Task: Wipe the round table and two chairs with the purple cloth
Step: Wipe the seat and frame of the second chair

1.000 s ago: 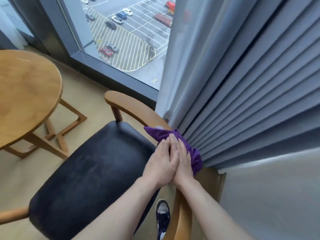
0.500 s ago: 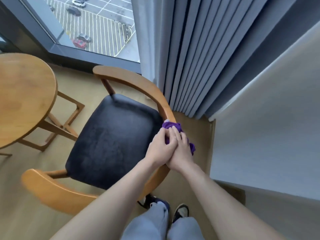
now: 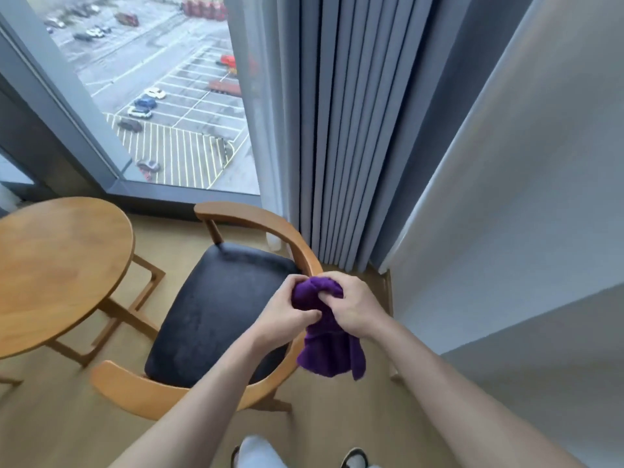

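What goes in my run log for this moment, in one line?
both hands grip purple cloth | cloth bunched, lifted above chair backrest | table untouched

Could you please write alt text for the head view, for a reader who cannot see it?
Both hands, left and right, grip a bunched purple cloth above the curved wooden back of a chair with a dark seat. A round wooden table stands to the left, with grey curtains and a window over a car park beyond.

A high-rise room, perhaps a hotel or flat: a floor-length window (image 3: 162,96) overlooks a car park (image 3: 175,143), with grey curtains (image 3: 331,130), a round wooden bench (image 3: 57,271) and an armchair (image 3: 216,309).
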The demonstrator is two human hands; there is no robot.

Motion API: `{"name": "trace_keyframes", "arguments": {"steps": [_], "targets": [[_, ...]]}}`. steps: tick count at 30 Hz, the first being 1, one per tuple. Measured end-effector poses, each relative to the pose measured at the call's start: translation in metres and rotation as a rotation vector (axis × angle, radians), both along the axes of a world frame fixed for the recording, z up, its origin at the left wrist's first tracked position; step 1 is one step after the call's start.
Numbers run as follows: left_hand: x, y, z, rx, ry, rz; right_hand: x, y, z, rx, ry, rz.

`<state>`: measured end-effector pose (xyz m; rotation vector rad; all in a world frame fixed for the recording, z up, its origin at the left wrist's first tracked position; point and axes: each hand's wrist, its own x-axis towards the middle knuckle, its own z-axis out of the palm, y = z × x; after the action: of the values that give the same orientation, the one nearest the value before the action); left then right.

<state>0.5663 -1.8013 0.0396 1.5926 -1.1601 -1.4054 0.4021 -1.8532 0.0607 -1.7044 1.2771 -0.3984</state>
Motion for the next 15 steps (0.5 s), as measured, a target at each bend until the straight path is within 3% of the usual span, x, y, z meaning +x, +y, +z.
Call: {"name": "trace_keyframes", "arguments": {"steps": [9, 15], "targets": [[0.082, 0.003, 0.146, -0.218, 0.435, 0.134, 0.047, 0.026, 0.184, -0.200, -0.379, -0.094], [0.134, 0.024, 0.188, -0.076, 0.623, -0.158, 0.085, 0.053, 0.215, -0.199, -0.427, -0.143]]}}
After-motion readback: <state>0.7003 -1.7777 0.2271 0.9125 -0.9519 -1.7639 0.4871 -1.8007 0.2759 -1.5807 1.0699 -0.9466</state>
